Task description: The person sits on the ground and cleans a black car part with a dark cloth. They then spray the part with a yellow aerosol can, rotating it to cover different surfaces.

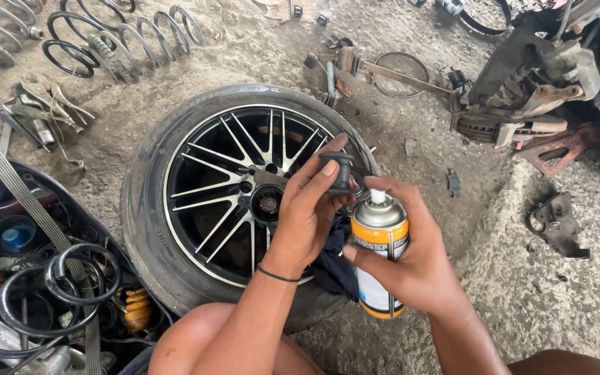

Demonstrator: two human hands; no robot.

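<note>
A wheel (223, 201) lies flat on the dirt in front of you, its spoked rim facing up. To its left sits a bin (8, 208) with coil springs, and more springs (119, 42) lie far left. Your right hand (411, 257) is wrapped round an upright spray can (378, 243) over the wheel's right edge. Your left hand (310, 208) pinches a small black part (339, 170) just above the can's nozzle.
</note>
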